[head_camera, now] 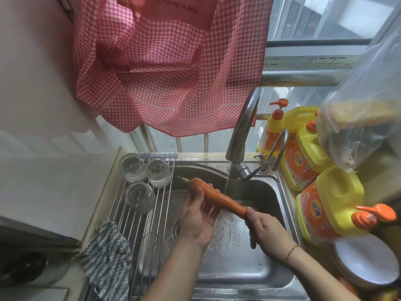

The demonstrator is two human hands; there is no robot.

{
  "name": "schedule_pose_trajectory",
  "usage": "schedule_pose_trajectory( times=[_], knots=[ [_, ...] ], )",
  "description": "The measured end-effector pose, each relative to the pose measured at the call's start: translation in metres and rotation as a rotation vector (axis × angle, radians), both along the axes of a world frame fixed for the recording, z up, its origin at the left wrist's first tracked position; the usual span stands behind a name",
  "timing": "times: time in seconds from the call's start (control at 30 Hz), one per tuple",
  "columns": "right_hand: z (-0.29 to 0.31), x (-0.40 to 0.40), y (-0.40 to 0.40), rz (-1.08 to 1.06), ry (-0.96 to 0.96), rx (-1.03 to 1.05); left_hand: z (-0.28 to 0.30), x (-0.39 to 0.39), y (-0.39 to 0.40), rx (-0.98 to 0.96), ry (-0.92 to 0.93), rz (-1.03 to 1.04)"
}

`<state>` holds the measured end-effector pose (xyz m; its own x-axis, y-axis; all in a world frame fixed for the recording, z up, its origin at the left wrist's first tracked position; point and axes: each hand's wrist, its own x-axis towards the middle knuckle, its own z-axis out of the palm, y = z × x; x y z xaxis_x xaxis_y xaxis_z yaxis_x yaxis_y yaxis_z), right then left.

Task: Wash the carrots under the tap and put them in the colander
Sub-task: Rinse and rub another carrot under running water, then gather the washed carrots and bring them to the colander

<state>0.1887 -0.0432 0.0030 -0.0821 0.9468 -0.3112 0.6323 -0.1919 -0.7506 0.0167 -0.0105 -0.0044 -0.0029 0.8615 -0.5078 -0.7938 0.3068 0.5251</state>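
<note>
Over the sink basin point(238, 268), both hands hold one carrot point(219, 199). L hand point(196, 222): palm up beneath the thick end, thumb laid over the top of the carrot, fingers curled loosely round its underside — cradling grip, not tight. R hand point(265, 230): fingers closed round the thin tip end, tip hidden inside the fist; thin bracelet on that wrist. Carrot lies slantwise, stalk end w/ bit of green up and away from the person, tip end lower and nearer.

Tap point(242, 131) is the ref. point for the rest. Thin water stream point(226, 181) falls from tap spout and meets the carrot approx. mid-length, just beside L fingertips. Water spreads in ripples on the basin floor below the carrot. Drain opening partly visible behind L hand.

Left of tap: roll-up wire rack point(152, 213) across the sink's left part, w/ three clear glass jars point(141, 177) standing on it at the far end, close together. Nearer the person on the same rack, a grey-white knitted cloth point(108, 257) hangs over the edge.

Right of tap: three yellow detergent bottles point(325, 205) w/ orange pump tops, on the counter just beside the sink rim. Below those, a white bowl point(366, 261). Above them, a clear plastic bag point(364, 105), contents blurred.

Above and left of tap: red-white checked cloth point(169, 72) hanging at the window.

Colander: can't identify one in view.
</note>
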Motion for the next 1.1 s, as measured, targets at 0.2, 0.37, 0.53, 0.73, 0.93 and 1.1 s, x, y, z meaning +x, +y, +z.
schedule_pose_trajectory(
  times=[0.2,0.37,0.53,0.73,0.93,1.1],
  knots=[
    [-0.015,0.014,0.005,0.037,-0.234,-0.04,-0.003,0.012,0.0,-0.014,0.12,0.031],
    [-0.012,0.026,0.047,-0.225,-0.115,0.055,-0.002,0.018,0.0,0.017,0.159,0.034],
    [-0.006,0.022,0.08,-0.273,-0.055,0.103,0.002,0.015,-0.002,0.027,0.177,0.012],
    [-0.005,0.022,0.091,-0.297,-0.051,0.112,0.005,0.012,-0.003,0.049,0.222,0.004],
    [-0.014,0.044,0.064,-0.271,0.045,0.038,0.004,0.016,-0.01,0.067,0.313,-0.055],
    [-0.013,0.054,-0.012,-0.323,0.127,0.09,-0.004,0.039,-0.029,0.004,0.269,-0.186]
  ],
)
